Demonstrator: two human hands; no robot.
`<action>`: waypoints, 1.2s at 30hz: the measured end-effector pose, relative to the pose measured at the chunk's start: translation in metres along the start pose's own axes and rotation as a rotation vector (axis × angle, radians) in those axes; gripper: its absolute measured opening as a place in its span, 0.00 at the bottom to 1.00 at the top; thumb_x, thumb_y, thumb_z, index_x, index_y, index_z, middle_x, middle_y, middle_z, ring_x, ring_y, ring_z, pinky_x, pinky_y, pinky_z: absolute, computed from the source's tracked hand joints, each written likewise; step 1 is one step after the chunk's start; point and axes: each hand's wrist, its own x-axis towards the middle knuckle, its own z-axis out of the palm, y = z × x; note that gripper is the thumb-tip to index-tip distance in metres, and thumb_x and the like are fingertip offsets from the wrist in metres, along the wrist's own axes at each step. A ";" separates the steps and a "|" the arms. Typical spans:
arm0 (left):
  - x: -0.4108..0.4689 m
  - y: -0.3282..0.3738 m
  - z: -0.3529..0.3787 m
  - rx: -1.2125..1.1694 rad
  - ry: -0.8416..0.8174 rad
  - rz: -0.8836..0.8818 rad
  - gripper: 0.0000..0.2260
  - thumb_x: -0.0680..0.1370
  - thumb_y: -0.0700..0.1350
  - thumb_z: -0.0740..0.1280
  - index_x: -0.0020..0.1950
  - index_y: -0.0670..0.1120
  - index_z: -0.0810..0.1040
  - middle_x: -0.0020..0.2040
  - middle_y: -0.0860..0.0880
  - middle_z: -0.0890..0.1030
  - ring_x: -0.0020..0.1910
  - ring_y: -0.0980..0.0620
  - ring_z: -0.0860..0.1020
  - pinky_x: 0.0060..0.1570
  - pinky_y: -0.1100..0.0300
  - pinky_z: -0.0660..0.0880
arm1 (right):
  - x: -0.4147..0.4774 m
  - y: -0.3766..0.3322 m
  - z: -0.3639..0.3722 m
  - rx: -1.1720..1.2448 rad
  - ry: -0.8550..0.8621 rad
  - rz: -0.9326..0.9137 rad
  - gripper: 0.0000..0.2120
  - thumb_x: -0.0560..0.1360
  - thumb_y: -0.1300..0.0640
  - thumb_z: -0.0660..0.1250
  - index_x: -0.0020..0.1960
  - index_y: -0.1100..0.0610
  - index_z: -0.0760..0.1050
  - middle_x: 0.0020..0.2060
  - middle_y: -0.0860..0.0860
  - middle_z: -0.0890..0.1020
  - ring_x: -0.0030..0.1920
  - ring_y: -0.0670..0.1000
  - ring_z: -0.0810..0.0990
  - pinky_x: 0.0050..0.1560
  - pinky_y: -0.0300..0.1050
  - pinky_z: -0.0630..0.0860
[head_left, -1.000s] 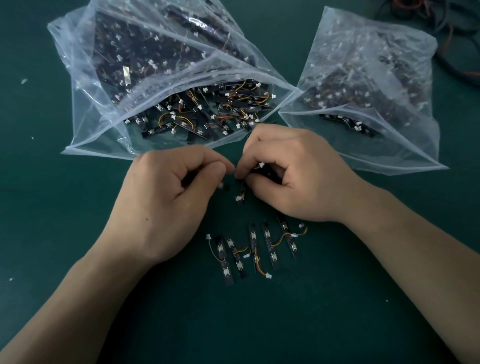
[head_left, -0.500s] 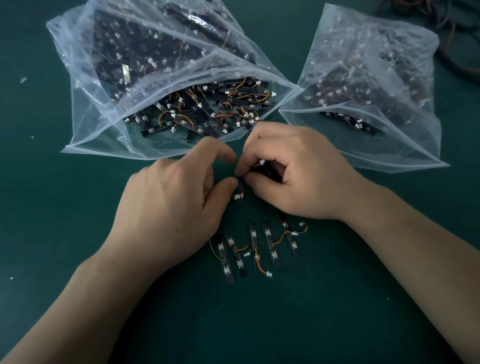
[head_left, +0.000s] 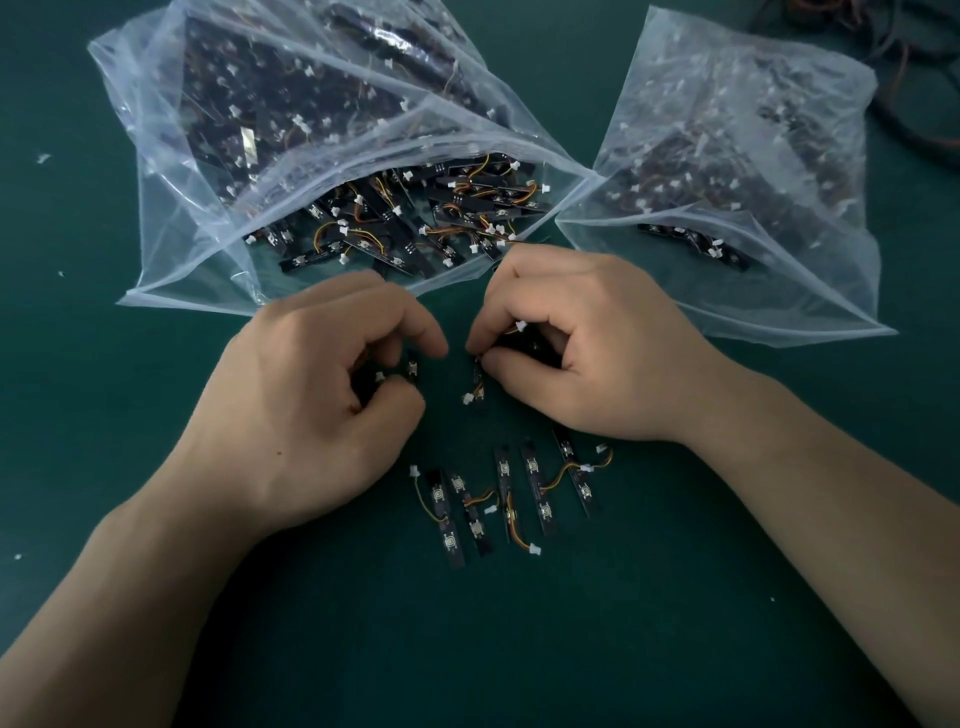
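Circuit strip, short and black, shows between the thumb and curled fingers of the left hand, which pinches it over the green mat, a little to nine o'clock of the frame's middle. From my remote seat I see only its tip and a white plug; the rest is hidden in the hand.

The right hand is at three o'clock of the left, close beside it without touching. Its fingers are curled too. Thumb and forefinger grip a second strip that hangs toward six o'clock, with a white connector at its low end. Another white plug peeks out over that hand's forefinger; I cannot tell whether it belongs to the same strip.

At six o'clock of both hands, five loose strips lie side by side on the mat, orange wires curling between them. At twelve o'clock lies the large open bag, full of such strips, its mouth toward the hands. At two o'clock lies a second clear bag. Dark cables run off in the far one o'clock corner.
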 end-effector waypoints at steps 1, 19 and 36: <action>0.000 -0.002 -0.002 -0.004 -0.024 0.042 0.13 0.68 0.40 0.67 0.49 0.54 0.82 0.43 0.57 0.76 0.37 0.50 0.75 0.36 0.52 0.72 | 0.000 0.000 0.000 0.002 0.001 -0.002 0.04 0.75 0.54 0.73 0.49 0.47 0.84 0.48 0.42 0.81 0.38 0.35 0.73 0.40 0.43 0.71; 0.001 -0.016 -0.009 -0.069 0.012 0.172 0.11 0.70 0.41 0.74 0.53 0.47 0.84 0.44 0.49 0.79 0.34 0.47 0.72 0.35 0.55 0.69 | -0.002 -0.004 0.000 -0.040 -0.025 -0.022 0.09 0.75 0.54 0.72 0.55 0.48 0.85 0.51 0.42 0.81 0.43 0.43 0.79 0.43 0.51 0.77; 0.002 -0.013 -0.004 -0.027 -0.047 0.198 0.08 0.70 0.41 0.74 0.49 0.49 0.85 0.41 0.56 0.81 0.38 0.51 0.81 0.38 0.54 0.75 | -0.002 -0.003 -0.004 0.007 -0.088 -0.055 0.12 0.73 0.42 0.76 0.55 0.43 0.85 0.50 0.40 0.79 0.43 0.44 0.78 0.44 0.51 0.77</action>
